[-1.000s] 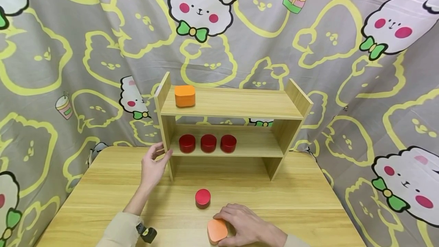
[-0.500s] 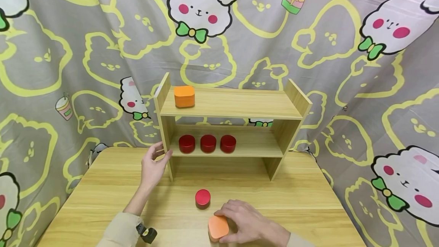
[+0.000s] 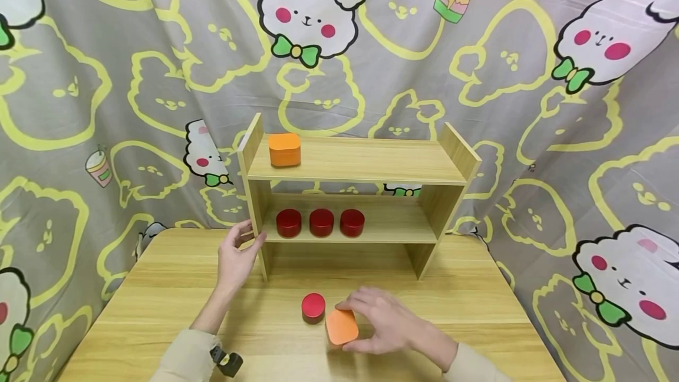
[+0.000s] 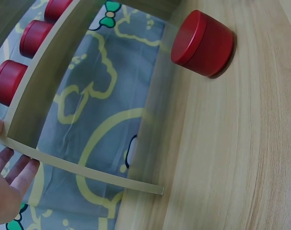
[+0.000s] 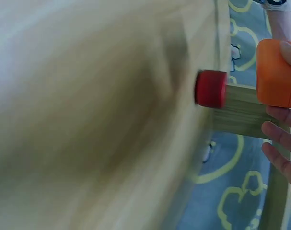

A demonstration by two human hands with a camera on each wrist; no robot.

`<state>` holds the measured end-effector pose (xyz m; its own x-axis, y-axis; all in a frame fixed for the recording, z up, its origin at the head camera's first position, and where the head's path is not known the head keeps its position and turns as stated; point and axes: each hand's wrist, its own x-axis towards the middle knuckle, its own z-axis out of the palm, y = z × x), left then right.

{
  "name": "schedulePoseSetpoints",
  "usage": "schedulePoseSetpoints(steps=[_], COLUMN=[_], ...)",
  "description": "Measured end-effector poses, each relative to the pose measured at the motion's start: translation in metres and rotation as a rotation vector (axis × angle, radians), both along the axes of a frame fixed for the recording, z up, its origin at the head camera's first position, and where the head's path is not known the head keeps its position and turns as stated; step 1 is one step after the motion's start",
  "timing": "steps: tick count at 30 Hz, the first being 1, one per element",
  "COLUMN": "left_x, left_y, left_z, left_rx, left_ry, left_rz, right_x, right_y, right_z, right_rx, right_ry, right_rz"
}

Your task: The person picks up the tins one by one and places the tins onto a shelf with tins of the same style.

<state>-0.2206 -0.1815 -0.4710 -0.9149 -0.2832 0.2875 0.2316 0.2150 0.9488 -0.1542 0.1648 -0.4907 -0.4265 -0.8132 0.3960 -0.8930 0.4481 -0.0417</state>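
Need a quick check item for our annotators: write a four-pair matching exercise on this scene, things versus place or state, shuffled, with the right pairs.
Things
1. left hand
2. right hand
3. row of three red cylinders
4. lone red cylinder

Place or state
A. on the table
B. holds an orange box
C. on the lower shelf
D. grips a side panel

Right pairs: 1-D; 2-B; 3-C; 4-A
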Motion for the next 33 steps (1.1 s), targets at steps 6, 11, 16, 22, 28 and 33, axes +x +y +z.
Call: schedulePoseSetpoints(steps=[6, 11, 16, 22, 28, 33], left_x=[-0.002, -0.003, -0.002, -0.001, -0.001, 0.0], left_y=[0.0, 0.001, 0.001, 0.001, 0.001, 0.002], left_z=[-0.001, -0.001, -0.001, 0.0, 0.0, -0.001], left_rx=[-0.003, -0.005, -0.014, -0.014, -0.008, -0.005], left_ry=[-0.015, -0.015, -0.012, -0.013, -0.003, 0.01], left_rz=[0.002, 0.008, 0.005, -0.001, 0.007, 0.02], right_x=[-0.006, -0.01, -0.016, -0.025, -0.03, -0.033], right_y=[0.0, 0.0, 0.001, 0.001, 0.002, 0.007], right_z=[0.019, 0.035, 0.048, 0.065, 0.082, 0.095], right_rx=[-0.016, -0.022, -0.046, -0.097, -0.132, -0.162], right_ry=[0.039, 0.071, 0.106, 0.161, 0.169, 0.151], right_rz=[-0.013, -0.023, -0.022, 0.019, 0.029, 0.005])
